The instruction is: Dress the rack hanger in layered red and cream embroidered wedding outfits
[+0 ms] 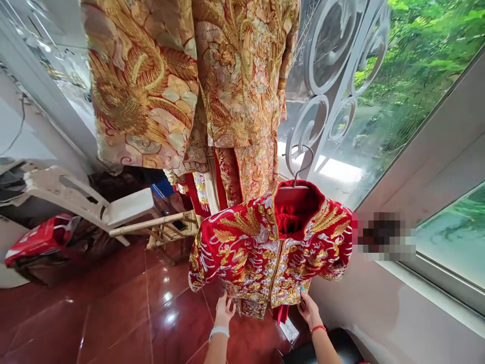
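Note:
A red embroidered jacket (273, 253) with gold and silver motifs hangs before me on a hanger (303, 164), its stand collar open at the top. My left hand (225, 309) grips the hem at the jacket's lower left, thumb and fingers closed on the cloth. At the lower right of the hem, my right hand (308, 307) also pinches the edge, its thumb in front. Below the front hem dangles a red ribbon (281, 313). What the hanger hooks onto is not clear.
Gold embroidered garments (144, 91) hang above and behind. At left stand a bamboo rack (159, 225), a white chair (129, 207) and a red bag (41, 240). A window with white scrollwork (333, 50) lies to the right; a black seat (337, 346) is below my right arm.

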{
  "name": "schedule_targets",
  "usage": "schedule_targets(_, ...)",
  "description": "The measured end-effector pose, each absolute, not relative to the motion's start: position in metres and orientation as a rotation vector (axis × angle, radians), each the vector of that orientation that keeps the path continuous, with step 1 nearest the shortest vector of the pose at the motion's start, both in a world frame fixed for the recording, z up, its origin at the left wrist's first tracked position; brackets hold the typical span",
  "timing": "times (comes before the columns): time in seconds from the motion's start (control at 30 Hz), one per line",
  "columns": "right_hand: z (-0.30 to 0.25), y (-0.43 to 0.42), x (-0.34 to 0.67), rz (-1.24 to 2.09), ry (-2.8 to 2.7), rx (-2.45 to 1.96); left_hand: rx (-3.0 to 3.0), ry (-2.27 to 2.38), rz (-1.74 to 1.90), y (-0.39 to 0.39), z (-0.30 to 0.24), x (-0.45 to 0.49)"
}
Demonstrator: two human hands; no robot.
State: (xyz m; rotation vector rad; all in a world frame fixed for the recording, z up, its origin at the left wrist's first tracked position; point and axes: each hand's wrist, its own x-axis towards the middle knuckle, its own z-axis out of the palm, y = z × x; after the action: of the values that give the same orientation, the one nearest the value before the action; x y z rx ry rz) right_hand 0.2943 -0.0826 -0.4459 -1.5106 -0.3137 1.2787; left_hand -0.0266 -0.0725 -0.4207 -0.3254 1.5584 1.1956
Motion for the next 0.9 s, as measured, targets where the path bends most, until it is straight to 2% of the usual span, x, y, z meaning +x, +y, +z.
schedule_targets(0.27,-0.431,-0.105,0.270,0.745,-0.287,-1.969,-0.065,1.902,1.323,-0.083,-0.410,0.001)
schedule_targets(0.37,-0.409,-0.114,0.264,0.569,-0.880,-2.112,0.543,1.886,1.337,-0.105,-0.397,0.020)
schedule_targets(0.47,-0.372,-0.098,0.266,0.462,-1.582,-1.968,1.269,1.628,1.110,-0.097,-0.365,0.025)
schedule_targets(0.63,-0.333,-0.052,0.282,0.253,-2.079,-1.888,1.884,1.584,0.929,-0.039,-0.331,0.009)
schedule_targets(0.77,-0.339,-0.057,0.294,0.167,-2.065,-1.783,2.039,1.595,0.919,-0.043,-0.345,0.003)
schedule_targets(0.9,-0.350,-0.069,0.322,0.117,-1.457,-1.750,1.642,1.988,1.282,-0.070,-0.355,-0.010)
